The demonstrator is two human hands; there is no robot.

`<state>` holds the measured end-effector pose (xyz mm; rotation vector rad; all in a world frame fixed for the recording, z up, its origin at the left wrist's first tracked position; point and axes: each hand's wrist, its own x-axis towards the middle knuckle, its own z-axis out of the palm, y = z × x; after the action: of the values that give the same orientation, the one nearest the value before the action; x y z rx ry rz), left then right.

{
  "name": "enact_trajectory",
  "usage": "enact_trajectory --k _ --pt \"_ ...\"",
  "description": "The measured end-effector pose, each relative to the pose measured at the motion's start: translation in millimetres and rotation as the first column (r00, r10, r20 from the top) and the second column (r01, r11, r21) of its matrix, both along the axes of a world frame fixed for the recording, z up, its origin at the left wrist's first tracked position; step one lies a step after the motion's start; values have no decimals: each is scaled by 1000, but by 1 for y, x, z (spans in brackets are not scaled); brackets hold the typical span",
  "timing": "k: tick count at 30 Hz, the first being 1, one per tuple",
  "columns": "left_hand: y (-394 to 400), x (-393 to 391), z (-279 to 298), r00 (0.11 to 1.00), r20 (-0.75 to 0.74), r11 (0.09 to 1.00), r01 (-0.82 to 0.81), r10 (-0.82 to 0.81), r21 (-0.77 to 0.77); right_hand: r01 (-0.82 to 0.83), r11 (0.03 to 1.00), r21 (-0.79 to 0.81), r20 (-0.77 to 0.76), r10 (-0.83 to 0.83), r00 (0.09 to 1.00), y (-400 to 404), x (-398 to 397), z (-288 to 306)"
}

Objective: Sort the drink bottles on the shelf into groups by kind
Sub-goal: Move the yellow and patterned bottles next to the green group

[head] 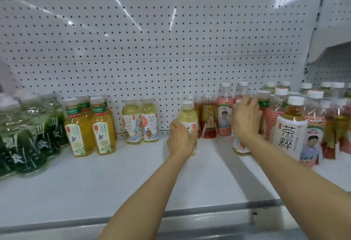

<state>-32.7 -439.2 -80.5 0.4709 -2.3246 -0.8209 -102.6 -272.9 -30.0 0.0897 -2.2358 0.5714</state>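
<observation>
On white shelf (95, 186) before pegboard (152, 40), both hands grip bottles.

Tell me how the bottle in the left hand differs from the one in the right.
The left hand grips its pale yellow bottle low, cap and shoulder showing; the right hand covers the top of its bottle, showing only the lower label. The left bottle sits farther left, nearer the sorted pair. Both bear similar orange illustrated labels.

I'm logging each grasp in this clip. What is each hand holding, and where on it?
The left hand grips a pale yellow tea bottle around its labelled body. The right hand grips another floral-label bottle around its upper body.
</observation>
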Motion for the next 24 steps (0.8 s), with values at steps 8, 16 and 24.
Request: enact_trajectory --k 8,16,24 --pt "-81 40 0 984 18 984 -179 179 1 -321 944 -74 -150 307 940 -72 35 -13" --pt "-141 65 -1 964 13 963 -266 266 37 -524 846 -101 -181 502 846 -175 60 -19" --pt "-160 71 -10 961 21 961 -276 276 20 -600 722 -345 -124 598 791 -229 72 -21"
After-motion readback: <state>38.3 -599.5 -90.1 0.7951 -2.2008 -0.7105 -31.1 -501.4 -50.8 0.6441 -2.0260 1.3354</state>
